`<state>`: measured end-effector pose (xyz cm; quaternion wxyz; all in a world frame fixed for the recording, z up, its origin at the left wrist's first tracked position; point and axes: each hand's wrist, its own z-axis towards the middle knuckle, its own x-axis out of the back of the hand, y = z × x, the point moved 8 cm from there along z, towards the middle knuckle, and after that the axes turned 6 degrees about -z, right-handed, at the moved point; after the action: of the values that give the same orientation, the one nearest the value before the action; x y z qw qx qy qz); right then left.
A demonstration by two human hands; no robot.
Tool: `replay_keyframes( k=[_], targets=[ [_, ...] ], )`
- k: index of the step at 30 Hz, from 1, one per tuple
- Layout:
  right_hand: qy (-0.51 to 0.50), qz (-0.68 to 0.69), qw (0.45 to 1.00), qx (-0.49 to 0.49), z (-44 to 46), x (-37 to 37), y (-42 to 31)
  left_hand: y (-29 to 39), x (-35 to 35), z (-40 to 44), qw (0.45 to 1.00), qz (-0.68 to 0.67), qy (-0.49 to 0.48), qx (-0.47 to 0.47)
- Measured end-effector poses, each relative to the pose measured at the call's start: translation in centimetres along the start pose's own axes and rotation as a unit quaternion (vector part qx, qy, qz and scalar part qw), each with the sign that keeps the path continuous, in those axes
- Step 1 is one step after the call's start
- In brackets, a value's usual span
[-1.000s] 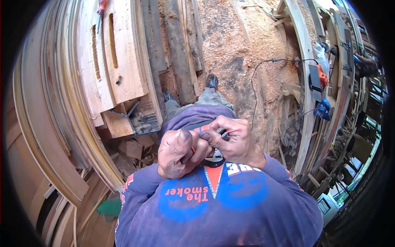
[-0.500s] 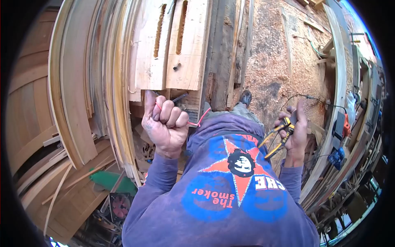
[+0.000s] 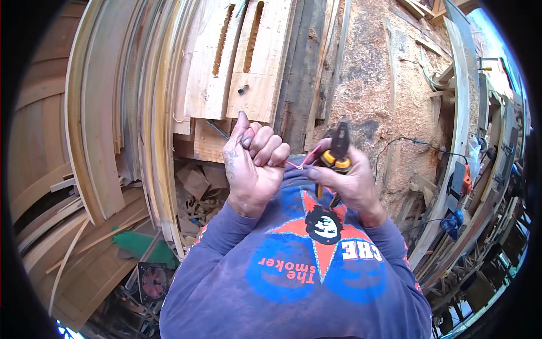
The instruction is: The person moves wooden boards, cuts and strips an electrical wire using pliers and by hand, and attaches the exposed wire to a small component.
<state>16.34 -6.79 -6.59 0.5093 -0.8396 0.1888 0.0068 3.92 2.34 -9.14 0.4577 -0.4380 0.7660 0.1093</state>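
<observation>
My left hand (image 3: pixel 257 161) is closed in a fist, palm side up, around a thin red wire (image 3: pixel 293 164). The wire comes out beside the little finger and runs to my right hand (image 3: pixel 353 181). There, thumb and forefinger pinch its end while the same hand keeps hold of pliers (image 3: pixel 339 148) with yellow-and-black handles. Their dark jaws point up and away from the wire. A dark cable (image 3: pixel 218 129) runs from the boards toward my left fist; where it joins the wire is hidden.
Two pale boards (image 3: pixel 257 104) with long slots lie ahead, a small dark piece (image 3: pixel 243 89) on one. Long planks (image 3: pixel 107 113) stand stacked at left. Sawdust (image 3: pixel 367 73) covers the ground at right, near an orange power tool (image 3: pixel 466 179). A fan (image 3: pixel 153 281) sits lower left.
My right hand has moved left and up to the wire's end, turning the pliers so their jaws point up. My left fist has shifted slightly right.
</observation>
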Motion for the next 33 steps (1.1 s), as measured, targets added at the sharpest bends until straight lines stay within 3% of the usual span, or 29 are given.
replay_keyframes(
  k=[1,4,6,10,12,13,15,16,17,19,21,25,27,29,33],
  targets=[
    [-0.019,-0.054,0.998,-0.037,0.0,-0.1,0.3,0.0,0.0,0.0,1.000,0.016,0.001,-0.005],
    [-0.006,-0.029,0.999,-0.022,0.1,-0.8,1.1,0.2,-0.2,-0.3,0.998,0.051,0.002,-0.025],
    [0.009,0.066,0.996,-0.063,-0.1,-1.1,1.5,0.5,-0.2,-0.5,0.997,0.070,0.003,-0.039],
    [0.021,0.012,0.999,-0.045,0.2,-0.9,2.0,0.0,-0.5,-0.5,0.995,0.097,-0.028,-0.021],
    [0.051,-0.129,0.987,0.078,0.4,-0.7,1.2,-0.4,-0.3,-0.6,0.994,0.101,-0.029,-0.011],
    [0.052,-0.130,0.987,0.076,0.5,-0.5,1.8,-0.6,0.1,-0.6,0.992,0.122,-0.001,-0.013],
    [0.108,-0.261,0.940,0.189,0.3,0.0,1.1,-0.8,0.9,-0.7,0.989,0.143,0.025,-0.014],
    [0.144,-0.262,0.926,0.231,0.2,0.2,1.2,-1.1,1.7,-0.6,0.987,0.154,0.046,0.003],
    [0.142,-0.263,0.926,0.231,0.6,0.7,1.8,-1.3,2.4,-0.7,0.984,0.164,0.068,0.019],
    [0.230,-0.370,0.873,0.220,0.8,3.6,2.1,-1.3,2.8,-1.6,0.983,0.154,0.084,0.053],
    [0.310,-0.169,0.935,0.036,2.2,8.6,4.1,-0.9,2.5,-2.4,0.989,0.123,0.047,0.073],
    [0.282,-0.254,0.925,-0.016,1.7,12.1,5.3,1.7,2.7,-1.1,0.999,0.025,0.014,0.031],
    [0.133,-0.405,0.905,0.006,1.3,8.5,4.9,1.6,2.5,-0.5,0.999,0.007,0.010,0.035],
    [0.023,-0.421,0.898,0.123,0.7,4.6,4.7,1.1,2.2,0.0,0.999,-0.010,0.005,0.037],
    [-0.073,-0.401,0.894,0.189,-0.2,-0.7,2.3,0.7,0.1,0.1,0.996,0.063,-0.037,-0.042]
  ],
)
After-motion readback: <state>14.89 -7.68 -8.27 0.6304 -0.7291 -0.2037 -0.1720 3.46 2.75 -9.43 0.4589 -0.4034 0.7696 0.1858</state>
